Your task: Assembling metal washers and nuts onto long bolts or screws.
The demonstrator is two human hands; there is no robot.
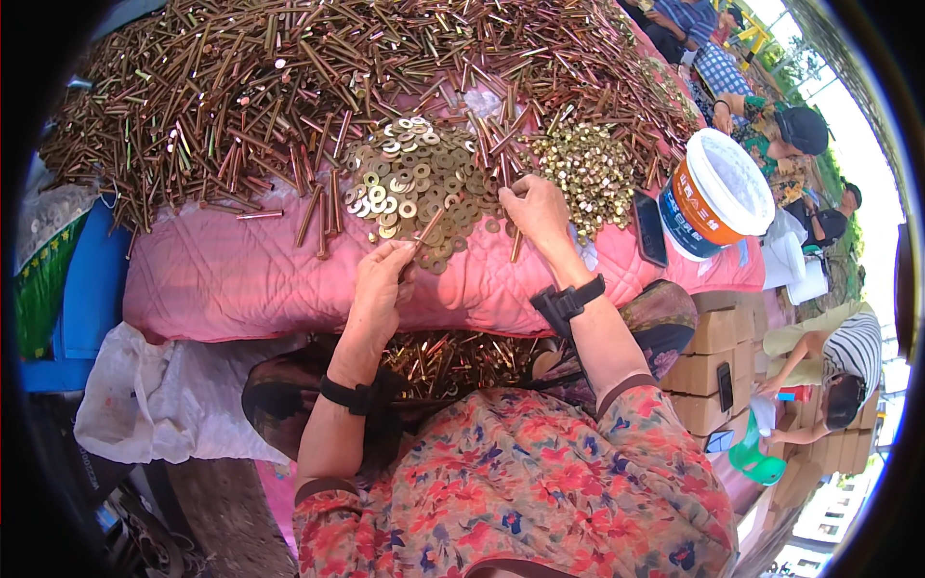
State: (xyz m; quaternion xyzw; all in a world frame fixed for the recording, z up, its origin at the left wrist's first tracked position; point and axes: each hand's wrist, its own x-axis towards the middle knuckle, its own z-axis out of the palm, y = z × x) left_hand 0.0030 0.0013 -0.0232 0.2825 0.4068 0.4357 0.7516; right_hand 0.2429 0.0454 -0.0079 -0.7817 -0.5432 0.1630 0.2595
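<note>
My left hand (pixel 383 279) is closed, its thumb and fingers pinching a long yellowish metal bolt (pixel 430 227) that points up and away from me, over the near edge of a heap of flat washers (pixel 424 178). My right hand (pixel 537 212) is a little farther off, between the washers and a heap of small brass-coloured nuts (pixel 588 173). Its fingertips are pinched together; what they hold, if anything, is hidden. One more bolt (pixel 515 247) shows just below those fingers, and several lie beyond them.
A huge pile of bolts (pixel 241 87) covers the far side of the pink quilted cover (pixel 231 270). A phone (pixel 649 229) and a white bucket (pixel 718 193) stand right of the nuts. More bolts (pixel 462 361) lie near my lap. Cartons (pixel 708 361) and other people are at the right.
</note>
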